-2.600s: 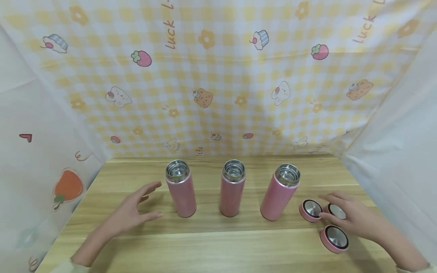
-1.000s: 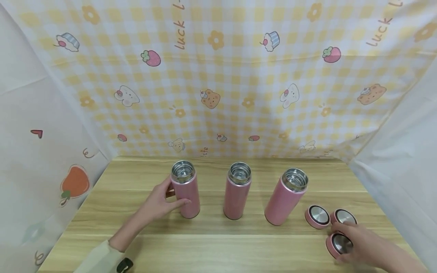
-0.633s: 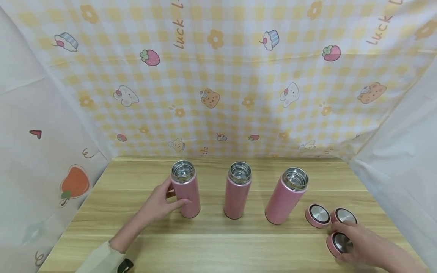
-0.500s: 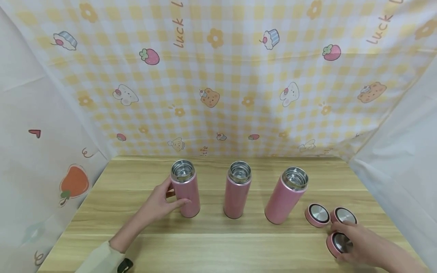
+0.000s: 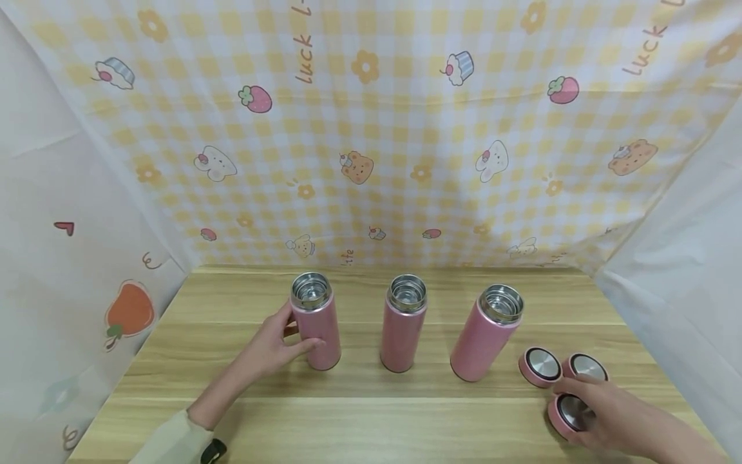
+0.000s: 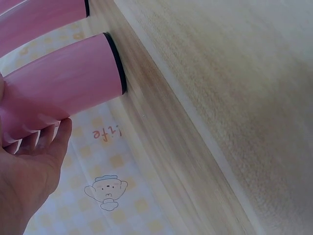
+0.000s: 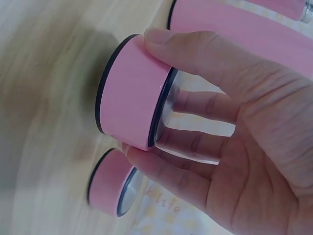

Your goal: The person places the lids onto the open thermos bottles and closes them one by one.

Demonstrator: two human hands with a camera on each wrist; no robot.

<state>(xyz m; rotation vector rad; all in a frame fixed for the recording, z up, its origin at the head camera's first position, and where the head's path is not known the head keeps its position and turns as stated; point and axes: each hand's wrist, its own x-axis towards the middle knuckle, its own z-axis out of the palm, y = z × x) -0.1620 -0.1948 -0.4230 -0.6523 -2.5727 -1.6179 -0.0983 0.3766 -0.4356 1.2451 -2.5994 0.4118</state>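
**L hand (image 5: 277, 347) grips left bottle (image 5: 317, 332) – R hand (image 5: 614, 412) pinches near cap (image 5: 574, 414)**

L hand: thumb across front of bottle, fingers round far side, spread approx. to the bottle's width. R hand: thumb on one side of cap wall, fingertips on the opp. side, spread only as far as the cap is wide; palm over the top. Can't tell if cap is clear of the table (image 5: 348, 432) or resting on it.

Orientation: left bottle stands upright, long axis vert., mouth up, base on wood. Middle bottle (image 5: 402, 338) & right bottle (image 5: 484, 338) same, in a row w/ gaps between – they fan outward a bit in head view. Near cap is squat, steel face up twd the palm. Left-hand loose cap (image 5: 542, 366) & far cap (image 5: 588, 365), just beside each other, also lie steel face up.

Looks: bottles glossy pink, bare steel necks, no caps on; L wrist view shows dark ring at base. Caps pink-walled, w/ black ring round a shiny brushed-steel disc, plus black rim at lower edge (R wrist view).

Location: left bottle at L end of row; near cap at R side of table, nearer the person than the other two caps, all right of right bottle. Yellow-check cloth (image 5: 400, 129) behind.
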